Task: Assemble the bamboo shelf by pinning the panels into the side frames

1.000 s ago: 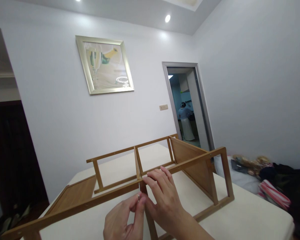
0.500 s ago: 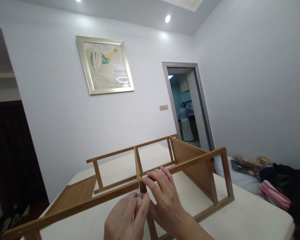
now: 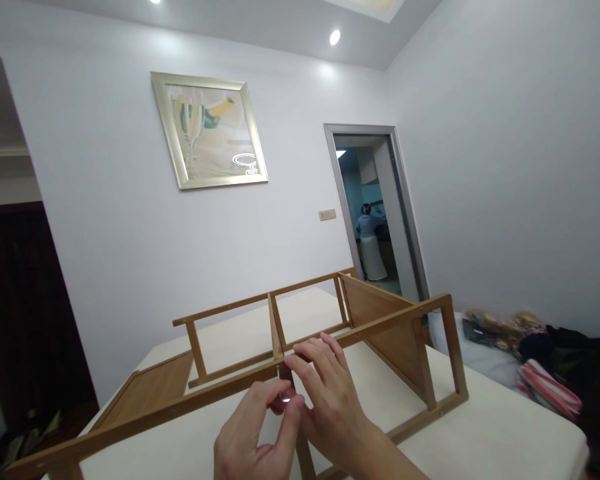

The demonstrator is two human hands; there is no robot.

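Observation:
A wooden shelf frame [image 3: 400, 321] lies on its side on a white table. At the joint of its near rail and the middle crosspiece, a thin metal hex key [image 3: 285, 400] stands against the rail, its bent end toward me. My left hand [image 3: 257, 427] pinches that bent end between thumb and index finger, with a gap between the palm and the key. My right hand [image 3: 333, 400] is wrapped over the rail just right of the key, fingers on top and thumb below. The key's tip at the rail is hard to see.
The white table [image 3: 510, 427] extends under and around the frame. Clothes and a red-striped cloth [image 3: 550, 389] are heaped at the right. Beyond the doorway, a person [image 3: 371, 240] stands with their back to me. A framed picture [image 3: 259, 133] hangs on the wall.
My left hand has turned and shifted slightly right; its thumb and index finger have spread into a wider pinch around the key's bent end. My right hand stays on the rail.

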